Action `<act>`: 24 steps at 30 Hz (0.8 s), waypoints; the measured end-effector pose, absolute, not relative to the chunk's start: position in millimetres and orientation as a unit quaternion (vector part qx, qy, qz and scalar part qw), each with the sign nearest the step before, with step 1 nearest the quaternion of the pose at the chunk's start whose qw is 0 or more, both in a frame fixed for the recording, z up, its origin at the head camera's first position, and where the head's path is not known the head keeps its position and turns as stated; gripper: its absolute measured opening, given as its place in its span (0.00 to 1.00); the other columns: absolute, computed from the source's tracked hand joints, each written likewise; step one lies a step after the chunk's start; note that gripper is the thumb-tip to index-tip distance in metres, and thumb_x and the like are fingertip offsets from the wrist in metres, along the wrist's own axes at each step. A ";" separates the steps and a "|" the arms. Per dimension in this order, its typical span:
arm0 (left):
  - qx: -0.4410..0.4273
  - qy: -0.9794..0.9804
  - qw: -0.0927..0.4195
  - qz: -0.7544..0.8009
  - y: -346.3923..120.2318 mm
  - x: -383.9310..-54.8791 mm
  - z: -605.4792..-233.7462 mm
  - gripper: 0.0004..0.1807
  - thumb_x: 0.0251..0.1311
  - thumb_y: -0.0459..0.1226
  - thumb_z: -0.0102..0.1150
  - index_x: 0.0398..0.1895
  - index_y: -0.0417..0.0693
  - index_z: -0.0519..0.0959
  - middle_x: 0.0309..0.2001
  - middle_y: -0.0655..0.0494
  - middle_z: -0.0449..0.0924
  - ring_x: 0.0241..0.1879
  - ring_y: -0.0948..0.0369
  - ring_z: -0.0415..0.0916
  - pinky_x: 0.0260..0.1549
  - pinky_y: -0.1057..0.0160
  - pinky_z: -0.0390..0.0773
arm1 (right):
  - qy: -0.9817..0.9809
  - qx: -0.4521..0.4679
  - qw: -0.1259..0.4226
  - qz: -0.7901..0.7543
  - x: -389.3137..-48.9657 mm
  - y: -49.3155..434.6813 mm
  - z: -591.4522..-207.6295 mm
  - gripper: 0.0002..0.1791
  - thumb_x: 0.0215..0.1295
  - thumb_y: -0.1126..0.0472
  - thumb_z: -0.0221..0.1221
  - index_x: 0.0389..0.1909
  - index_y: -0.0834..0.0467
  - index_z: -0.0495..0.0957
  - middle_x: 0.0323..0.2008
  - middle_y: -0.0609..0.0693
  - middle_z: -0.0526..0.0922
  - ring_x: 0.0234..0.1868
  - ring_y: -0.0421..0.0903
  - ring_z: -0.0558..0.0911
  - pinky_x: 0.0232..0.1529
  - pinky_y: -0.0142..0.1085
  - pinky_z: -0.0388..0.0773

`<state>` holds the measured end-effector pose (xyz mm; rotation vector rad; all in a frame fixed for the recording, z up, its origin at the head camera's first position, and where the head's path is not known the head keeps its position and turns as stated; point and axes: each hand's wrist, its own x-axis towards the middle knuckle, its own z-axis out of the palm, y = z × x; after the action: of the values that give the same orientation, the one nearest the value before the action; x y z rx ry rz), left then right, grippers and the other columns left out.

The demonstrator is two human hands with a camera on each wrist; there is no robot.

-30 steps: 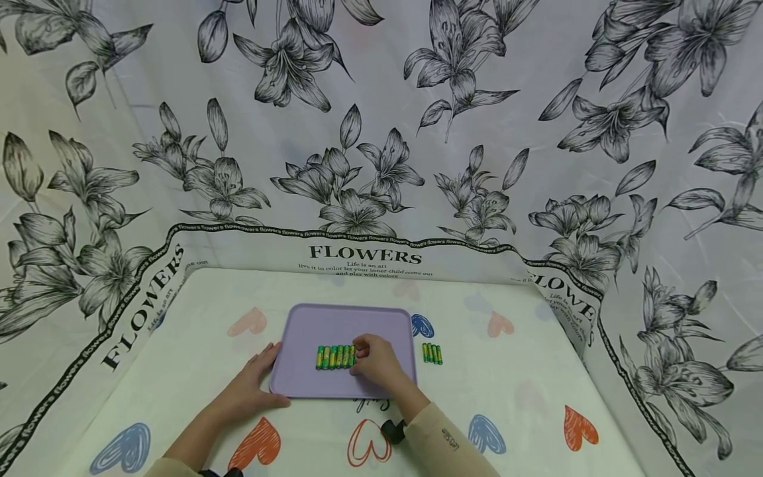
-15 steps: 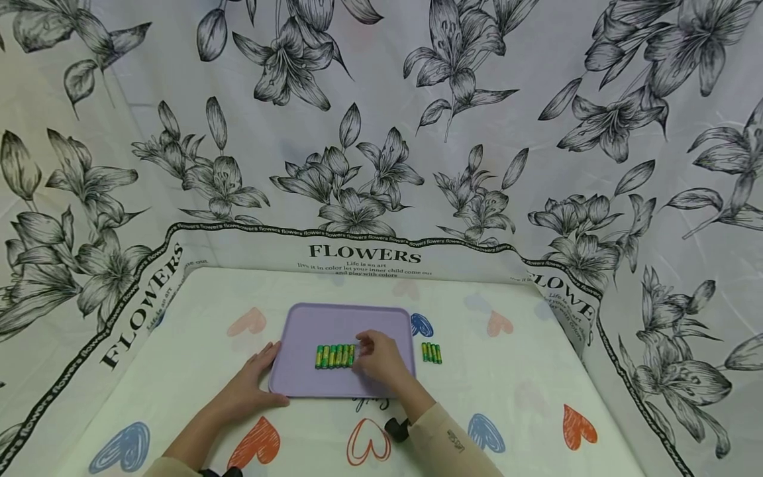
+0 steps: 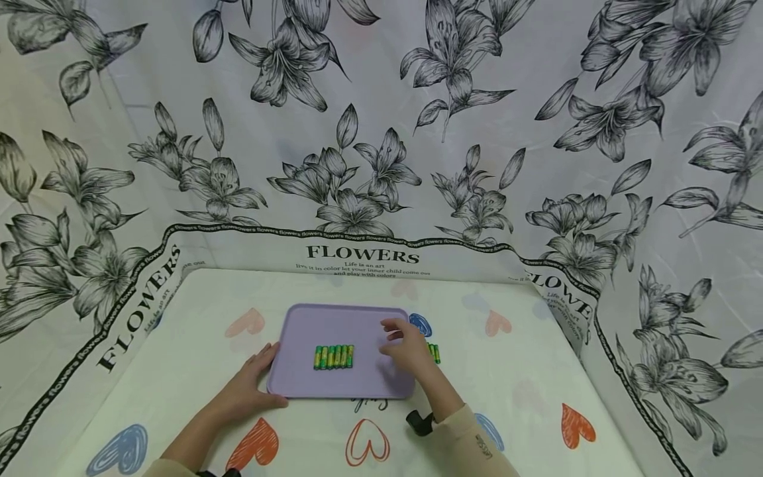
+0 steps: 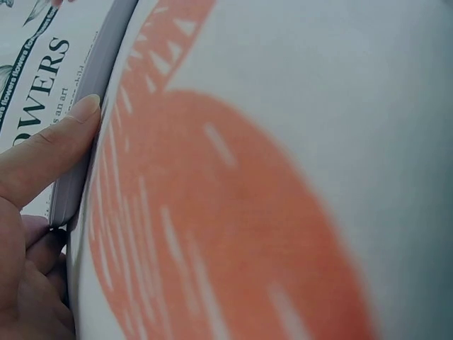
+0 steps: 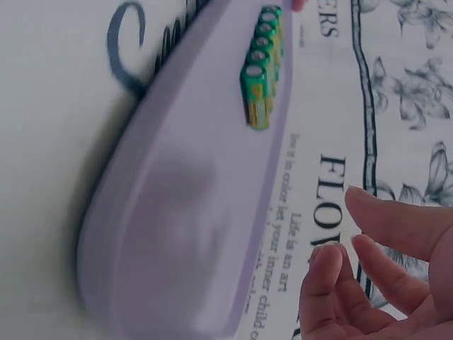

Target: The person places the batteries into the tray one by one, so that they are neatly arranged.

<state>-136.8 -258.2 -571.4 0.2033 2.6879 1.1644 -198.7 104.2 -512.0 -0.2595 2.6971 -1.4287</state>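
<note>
On a lilac tray lies a side-by-side row of several green-and-yellow batteries. My left hand holds the tray's near left corner, thumb at the front edge and fingers along the left side; in the left wrist view the thumb presses the tray's rim. Over the tray's right part hovers my right hand, fingers loosely bent and apart. The right wrist view shows that hand with nothing between thumb and fingers. More batteries lie right of the tray, partly hidden behind the right hand.
A white tablecloth printed with red and blue hearts covers the table. Flower-patterned curtains stand along the back and both sides. A black wrist camera sits by the right sleeve.
My right hand has left the right end of the battery row and moved rightward toward the tray's right edge, its fingers spreading. The left hand stays at the tray's corner.
</note>
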 end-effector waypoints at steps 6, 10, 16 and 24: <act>0.068 0.910 0.104 0.397 -257.6 -135.9 -569.9 0.68 0.38 0.56 0.80 0.82 0.50 0.50 0.81 0.39 0.42 0.77 0.29 0.36 0.69 0.25 0.44 | 0.876 -0.076 0.032 -0.475 -198.3 130.0 -505.3 0.28 0.58 0.68 0.69 0.61 0.57 0.78 0.56 0.59 0.82 0.53 0.52 0.82 0.47 0.44 0.83; 0.066 0.909 0.105 0.397 -257.6 -135.5 -568.8 0.68 0.38 0.56 0.80 0.82 0.50 0.50 0.81 0.39 0.42 0.77 0.29 0.36 0.69 0.25 0.44 | 0.876 -0.068 0.025 -0.477 -198.9 145.5 -506.3 0.29 0.58 0.69 0.69 0.62 0.59 0.77 0.57 0.60 0.82 0.53 0.53 0.82 0.46 0.43 0.84; 0.063 0.909 0.111 0.397 -258.3 -134.9 -570.6 0.68 0.38 0.56 0.80 0.82 0.51 0.49 0.81 0.39 0.41 0.77 0.30 0.35 0.70 0.26 0.43 | 0.874 -0.040 0.021 -0.484 -198.8 167.6 -511.6 0.29 0.58 0.67 0.70 0.63 0.58 0.77 0.58 0.59 0.82 0.53 0.52 0.82 0.45 0.43 0.84; 0.062 0.909 0.106 0.399 -260.0 -135.7 -572.3 0.69 0.37 0.57 0.80 0.82 0.52 0.50 0.82 0.41 0.41 0.77 0.29 0.34 0.70 0.25 0.42 | 0.896 0.000 0.031 -0.443 -200.2 194.2 -519.2 0.33 0.55 0.65 0.72 0.64 0.55 0.76 0.60 0.55 0.80 0.58 0.54 0.80 0.55 0.52 0.80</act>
<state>-135.7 -260.0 -572.3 0.1818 2.6769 1.1765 -200.2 194.2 -519.2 -0.0012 2.7616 -1.3643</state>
